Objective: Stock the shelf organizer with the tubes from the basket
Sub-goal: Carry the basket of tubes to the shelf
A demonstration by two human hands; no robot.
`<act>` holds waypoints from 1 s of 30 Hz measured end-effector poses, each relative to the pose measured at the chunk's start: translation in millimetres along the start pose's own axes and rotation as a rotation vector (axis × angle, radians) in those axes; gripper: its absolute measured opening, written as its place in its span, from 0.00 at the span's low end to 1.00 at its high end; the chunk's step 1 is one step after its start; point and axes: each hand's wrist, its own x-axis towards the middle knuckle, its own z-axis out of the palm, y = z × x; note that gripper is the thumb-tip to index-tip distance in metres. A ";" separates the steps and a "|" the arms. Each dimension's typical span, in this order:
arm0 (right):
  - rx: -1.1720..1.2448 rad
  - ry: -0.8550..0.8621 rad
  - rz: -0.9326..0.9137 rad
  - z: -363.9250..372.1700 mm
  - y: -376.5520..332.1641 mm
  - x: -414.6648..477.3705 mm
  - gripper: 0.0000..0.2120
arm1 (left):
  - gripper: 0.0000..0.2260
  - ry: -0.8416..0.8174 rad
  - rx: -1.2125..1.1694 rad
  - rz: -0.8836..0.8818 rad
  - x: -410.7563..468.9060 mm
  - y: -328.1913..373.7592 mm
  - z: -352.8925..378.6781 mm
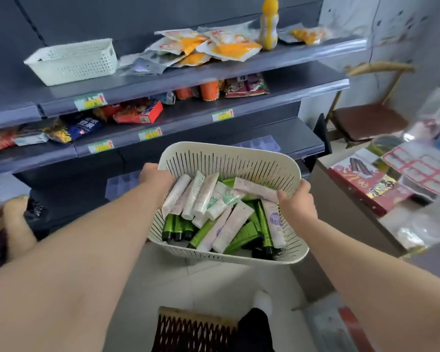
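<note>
A cream slotted basket (229,161) is held up in front of the shelves, tilted toward me. My left hand (154,177) grips its left rim and my right hand (296,199) grips its right rim. Inside lie several tubes, white and pale pink ones (201,195) on top and green ones with black caps (173,226) beneath. A white perforated shelf organizer (74,62) stands on the top shelf at the left; I cannot see into it. Clear compartment trays (259,144) lie on the lowest shelf behind the basket.
Orange snack packets (214,47) and a yellow bottle (269,24) lie right of the organizer. The middle shelf (188,110) holds snack bags and a red box. Another person's hand (13,219) is at far left. A counter with boxes (366,189) stands right, a chair (366,118) behind it.
</note>
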 end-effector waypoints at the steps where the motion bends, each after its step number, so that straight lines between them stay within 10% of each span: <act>1: -0.024 0.025 -0.005 -5.5 0.3 -9.3 0.28 | 0.14 -0.019 -0.019 -0.002 -6.8 -9.8 -2.8; 15: -0.210 -0.085 0.117 0.3 54.2 -100.0 0.29 | 0.13 -0.136 0.119 -0.298 -55.7 -106.8 -21.1; 30: -0.139 -0.108 0.050 82.0 30.5 -103.3 0.29 | 0.08 -0.070 0.060 -0.207 -0.6 -146.8 -71.4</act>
